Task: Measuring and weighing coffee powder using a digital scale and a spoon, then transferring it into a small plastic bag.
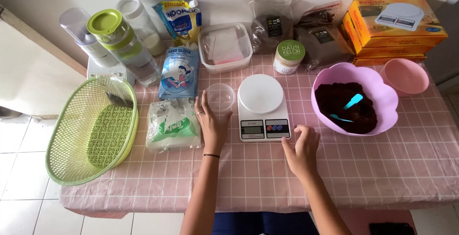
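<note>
Two hands are being rested on a table (382,168) that's covered with a pink checked cloth. The left hand (213,122) is being laid flat, fingers spread and clamped on nothing, with its fingertips touching a small clear plastic cup (220,96) just left of the scale. The right hand (302,148) is being held loosely curled, nothing gripped, its fingertips right at the front right corner of the white kitchen scale (263,108). The scale's round plate is being left bare. To the right, a lilac bowl (377,91) of dark powder is being shared with a teal spoon (353,102). On the far left, a green mesh basket (91,132) is being kept at the table's edge, with a bag of plastic packets (173,125) beside it.
</note>
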